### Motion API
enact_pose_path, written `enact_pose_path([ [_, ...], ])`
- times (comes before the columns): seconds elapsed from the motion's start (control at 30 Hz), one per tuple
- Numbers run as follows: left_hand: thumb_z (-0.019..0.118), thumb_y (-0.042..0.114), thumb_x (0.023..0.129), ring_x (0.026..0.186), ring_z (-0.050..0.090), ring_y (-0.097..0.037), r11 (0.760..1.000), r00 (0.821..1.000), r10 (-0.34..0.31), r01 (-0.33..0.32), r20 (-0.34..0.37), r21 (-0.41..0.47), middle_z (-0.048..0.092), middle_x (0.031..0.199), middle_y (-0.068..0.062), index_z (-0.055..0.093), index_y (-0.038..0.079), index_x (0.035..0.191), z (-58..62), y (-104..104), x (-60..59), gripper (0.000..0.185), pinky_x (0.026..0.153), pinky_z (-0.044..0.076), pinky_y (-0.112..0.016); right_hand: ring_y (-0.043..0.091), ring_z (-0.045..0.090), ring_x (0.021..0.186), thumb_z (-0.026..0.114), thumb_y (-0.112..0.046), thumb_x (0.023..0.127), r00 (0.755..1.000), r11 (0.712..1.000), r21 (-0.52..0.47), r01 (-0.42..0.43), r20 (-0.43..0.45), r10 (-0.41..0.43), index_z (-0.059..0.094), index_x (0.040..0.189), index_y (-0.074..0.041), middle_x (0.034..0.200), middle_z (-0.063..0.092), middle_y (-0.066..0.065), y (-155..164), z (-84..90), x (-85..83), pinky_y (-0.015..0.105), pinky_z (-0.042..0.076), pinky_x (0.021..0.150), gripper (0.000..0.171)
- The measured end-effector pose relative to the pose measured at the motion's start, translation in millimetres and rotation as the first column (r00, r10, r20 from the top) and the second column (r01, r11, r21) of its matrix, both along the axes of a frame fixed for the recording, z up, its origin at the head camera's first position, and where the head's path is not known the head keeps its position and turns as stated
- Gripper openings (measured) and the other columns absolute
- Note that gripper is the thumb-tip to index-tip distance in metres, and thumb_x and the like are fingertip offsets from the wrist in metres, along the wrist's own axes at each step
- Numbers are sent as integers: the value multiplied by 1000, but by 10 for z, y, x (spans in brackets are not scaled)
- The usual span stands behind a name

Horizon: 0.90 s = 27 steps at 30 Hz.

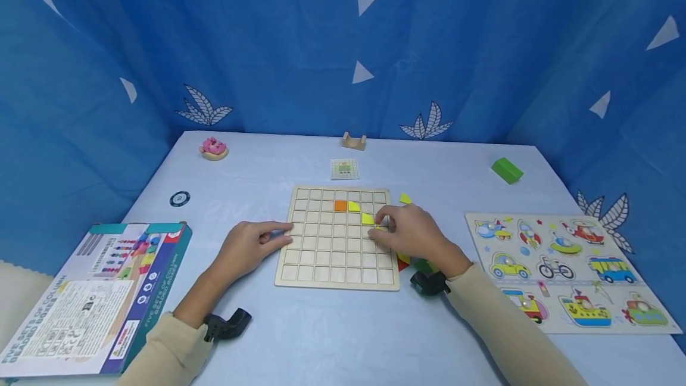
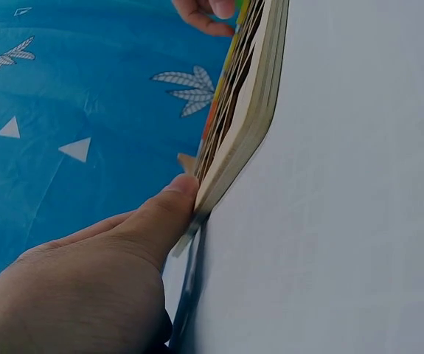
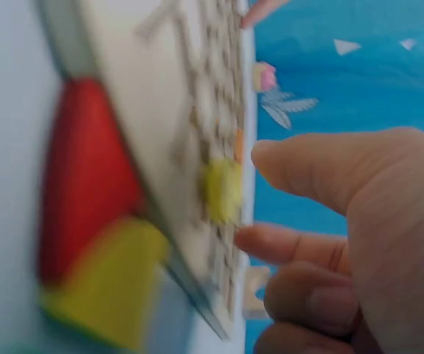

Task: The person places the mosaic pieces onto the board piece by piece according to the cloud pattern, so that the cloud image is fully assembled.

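Pale blue cloth covers the worktop (image 1: 343, 338), and blue curtains printed with white leaves and triangles close it in on three sides.

Nearest the front edge, the left hand (image 1: 248, 249) lies with fingers fairly straight, thumb and fingertips pressed against the left side of the wooden grid board (image 1: 321, 255), steadying it. That hold is only a light press, so I judge that a nudge from the other side could slide or turn the board on the smooth cloth and shake the seated pieces out of their cells. The right hand (image 1: 409, 232) rests over the board's right side with fingers curled, and seems to pinch a small yellow piece (image 1: 378, 228) at a cell there; the piece is mostly hidden, so I cannot tell whether it sits flat. If it goes in tilted, it could catch on the cell walls, or slip from the fingertips and land among the loose pieces (image 1: 412, 264) lying half under the wrist by the board's right edge.

Toward the middle of the worktop, the board is light wood, square, divided into many shallow cells, nearly all bare. An orange square (image 1: 340, 205) and a yellow quarter-round (image 1: 354, 206) sit side by side in the second row, with a yellow tile (image 1: 367, 218) one row nearer. Another yellow piece (image 1: 405, 198) lies just off the board's far right corner.
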<state>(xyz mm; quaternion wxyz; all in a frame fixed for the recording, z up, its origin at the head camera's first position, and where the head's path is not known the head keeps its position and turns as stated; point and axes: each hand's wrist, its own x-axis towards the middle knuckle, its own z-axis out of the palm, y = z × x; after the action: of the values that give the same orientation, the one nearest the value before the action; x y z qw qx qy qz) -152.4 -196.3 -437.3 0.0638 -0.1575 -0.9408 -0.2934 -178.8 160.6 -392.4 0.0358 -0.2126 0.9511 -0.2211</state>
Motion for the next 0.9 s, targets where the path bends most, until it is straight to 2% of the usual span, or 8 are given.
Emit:
enact_pose_path([
  [0.17, 79, 38, 91, 47, 35, -11, 1000, 1000, -2, 2, 2, -6, 39, 52, 9, 78, 22, 120, 21, 17, -10, 33, 49, 29, -28, 13, 37, 44, 77, -27, 93, 990, 993, -61, -106, 92, 111, 76, 110, -21, 54, 39, -6, 180, 60, -70, 27, 29, 46, 18],
  [0.33, 79, 38, 90, 46, 34, -11, 1000, 1000, 5, -5, 12, -5, 38, 51, 9, 78, 22, 120, 23, 9, -2, 33, 49, 28, -28, 10, 34, 45, 77, -19, 93, 964, 977, -78, -200, 160, 210, 77, 117, -21, 54, 36, -8, 231, 44, -114, 26, 29, 48, 25],
  [0.47, 79, 38, 90, 47, 34, -11, 1000, 1000, 10, -10, 17, -2, 38, 51, 9, 78, 23, 120, 12, -3, 8, 33, 49, 28, -29, 11, 38, 47, 79, -21, 91, 969, 977, -74, -201, 129, 209, 77, 116, -21, 55, 38, -8, 186, 3, -123, 26, 30, 50, 25],
  [0.63, 79, 38, 91, 47, 34, -11, 1000, 1000, 12, -12, 14, -5, 38, 51, 9, 78, 23, 120, 8, -6, 14, 33, 49, 28, -29, 12, 42, 49, 81, -27, 90, 983, 983, -85, -163, 73, 170, 76, 110, -22, 57, 43, -8, 113, -57, -113, 26, 31, 50, 22],
  [0.9, 79, 38, 91, 47, 34, -11, 1000, 1000, 11, -11, 13, -1, 38, 52, 9, 78, 22, 120, 23, 5, 19, 33, 49, 28, -29, 15, 46, 53, 83, -33, 88, 994, 992, -82, -101, 35, 104, 76, 107, -23, 58, 45, -7, 66, -99, -94, 28, 32, 50, 22],
])
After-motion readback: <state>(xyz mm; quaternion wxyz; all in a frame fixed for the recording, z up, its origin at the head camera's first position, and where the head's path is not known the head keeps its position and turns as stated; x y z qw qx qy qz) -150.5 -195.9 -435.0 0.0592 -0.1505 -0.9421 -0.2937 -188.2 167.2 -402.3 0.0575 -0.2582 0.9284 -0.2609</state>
